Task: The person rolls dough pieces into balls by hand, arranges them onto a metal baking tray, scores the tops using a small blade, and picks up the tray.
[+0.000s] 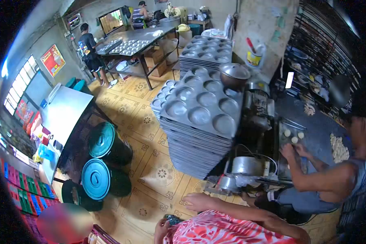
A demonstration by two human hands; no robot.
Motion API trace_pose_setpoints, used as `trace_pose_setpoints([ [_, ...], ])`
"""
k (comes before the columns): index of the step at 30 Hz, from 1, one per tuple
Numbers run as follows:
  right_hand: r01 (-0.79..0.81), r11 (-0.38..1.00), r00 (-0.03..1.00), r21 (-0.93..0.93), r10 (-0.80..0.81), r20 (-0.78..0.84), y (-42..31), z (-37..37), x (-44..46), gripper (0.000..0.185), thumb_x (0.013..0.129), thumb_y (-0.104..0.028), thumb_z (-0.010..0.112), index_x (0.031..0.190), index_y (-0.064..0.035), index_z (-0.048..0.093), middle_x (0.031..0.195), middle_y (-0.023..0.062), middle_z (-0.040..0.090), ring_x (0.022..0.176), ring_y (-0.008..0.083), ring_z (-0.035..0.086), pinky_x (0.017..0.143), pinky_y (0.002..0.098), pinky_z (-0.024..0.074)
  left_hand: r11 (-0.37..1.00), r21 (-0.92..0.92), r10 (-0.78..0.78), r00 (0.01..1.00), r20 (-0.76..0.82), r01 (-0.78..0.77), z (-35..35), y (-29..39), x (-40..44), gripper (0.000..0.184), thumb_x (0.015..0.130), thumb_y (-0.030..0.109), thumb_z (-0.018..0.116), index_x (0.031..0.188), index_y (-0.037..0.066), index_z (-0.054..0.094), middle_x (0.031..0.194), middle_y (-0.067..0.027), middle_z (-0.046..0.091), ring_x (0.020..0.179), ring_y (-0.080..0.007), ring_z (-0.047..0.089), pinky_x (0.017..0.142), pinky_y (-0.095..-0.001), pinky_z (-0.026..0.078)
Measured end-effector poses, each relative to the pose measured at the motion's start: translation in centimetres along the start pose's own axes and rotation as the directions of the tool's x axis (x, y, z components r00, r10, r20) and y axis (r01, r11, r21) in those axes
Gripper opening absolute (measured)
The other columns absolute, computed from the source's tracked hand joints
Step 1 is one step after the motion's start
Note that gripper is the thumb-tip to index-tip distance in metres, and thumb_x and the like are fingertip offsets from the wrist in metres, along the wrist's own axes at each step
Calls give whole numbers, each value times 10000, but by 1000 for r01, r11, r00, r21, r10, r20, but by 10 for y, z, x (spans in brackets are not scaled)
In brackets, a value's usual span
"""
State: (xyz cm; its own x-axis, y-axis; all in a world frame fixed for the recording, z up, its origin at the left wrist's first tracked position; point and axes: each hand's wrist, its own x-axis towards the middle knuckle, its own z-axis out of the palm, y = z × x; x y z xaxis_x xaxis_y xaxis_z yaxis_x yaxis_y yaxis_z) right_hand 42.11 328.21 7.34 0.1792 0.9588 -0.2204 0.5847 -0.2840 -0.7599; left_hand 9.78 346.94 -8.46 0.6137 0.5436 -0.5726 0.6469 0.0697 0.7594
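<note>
At the bottom centre my right hand (pixel 200 202) reaches across my red-and-white patterned shirt (pixel 219 229), its fingers stretched out and holding nothing I can see. Lower and further left, my left hand (pixel 162 229) has curled fingers beside a dark green patterned cloth (pixel 173 219). Whether the fingers grip that cloth cannot be made out. Closest to my right hand are a small metal pot (pixel 227 184) and a larger aluminium pot (pixel 246 166) behind it.
Tall stacks of round-cup baking pans (pixel 199 114) rise ahead. Lidded bins (pixel 96 179) stand left, near a white table (pixel 69 106). At right a co-worker (pixel 329 179) handles dough balls (pixel 294 140) on a dark worktop. Two people work at a far table (pixel 150 37).
</note>
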Motion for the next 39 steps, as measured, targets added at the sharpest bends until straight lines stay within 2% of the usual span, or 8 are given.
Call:
trace_pose_setpoints([
  [7,-45,981,993,190,65,-100,-41,-72,142,468,999,-354,596,1341,-33,611,1261,191,644,1145,390,637,995,463,509,925,355,81,982,169,-137,-106,108,177,376,984,250,682,1252,-13,665,1103,-225,747,1009,-315,737,826,-419,575],
  [19,-198,860,878,470,369,-305,-108,-162,329,499,998,-294,665,1409,-28,566,1271,178,660,1133,315,684,948,399,551,677,219,489,651,581,-703,-235,286,556,230,909,130,667,1117,42,712,861,-142,749,779,-249,733,752,-373,576],
  [20,-117,901,843,417,312,-437,-110,-170,328,495,1010,-267,640,1428,-19,547,1263,206,664,1132,313,672,955,412,538,883,94,309,720,622,-460,-231,301,588,253,932,151,689,1150,23,702,950,-107,741,842,-203,706,768,-348,566],
  [23,-70,913,769,402,306,-561,-117,-212,313,494,1013,-262,649,1429,-17,544,1262,193,659,1146,322,661,955,401,534,576,428,295,665,686,-697,-188,409,592,304,989,195,688,1223,2,669,1028,-67,717,875,-147,667,749,-306,555],
  [25,-73,881,758,467,354,-548,-128,-242,289,498,1019,-265,651,1438,-19,539,1271,189,649,1167,323,652,963,399,528,895,91,173,528,832,-437,-160,479,573,360,1028,244,657,1276,-16,636,1008,-66,707,856,-143,660,728,-299,552],
  [29,68,902,559,427,321,-765,-125,-260,242,503,1003,-245,673,1438,-25,547,1300,185,654,1158,314,662,984,400,524,807,51,244,412,878,-588,-91,620,533,371,1075,260,592,1311,-26,611,1029,-89,716,882,-146,666,777,-306,550],
  [34,-276,765,-32,581,597,-802,-144,-288,192,399,917,-190,730,1279,-30,681,1218,158,726,1150,337,687,992,409,523,665,-204,447,164,879,-718,17,775,513,355,1064,257,611,1292,-14,625,1029,-81,721,894,-154,660,800,-309,547],
  [39,-550,601,-301,580,505,-809,-124,-328,159,353,859,-126,746,1196,-28,705,1115,169,738,1035,352,715,897,428,559,395,-302,424,-120,898,-868,151,941,466,539,967,225,750,1404,14,516,1169,-94,664,921,-176,628,808,-332,546],
])
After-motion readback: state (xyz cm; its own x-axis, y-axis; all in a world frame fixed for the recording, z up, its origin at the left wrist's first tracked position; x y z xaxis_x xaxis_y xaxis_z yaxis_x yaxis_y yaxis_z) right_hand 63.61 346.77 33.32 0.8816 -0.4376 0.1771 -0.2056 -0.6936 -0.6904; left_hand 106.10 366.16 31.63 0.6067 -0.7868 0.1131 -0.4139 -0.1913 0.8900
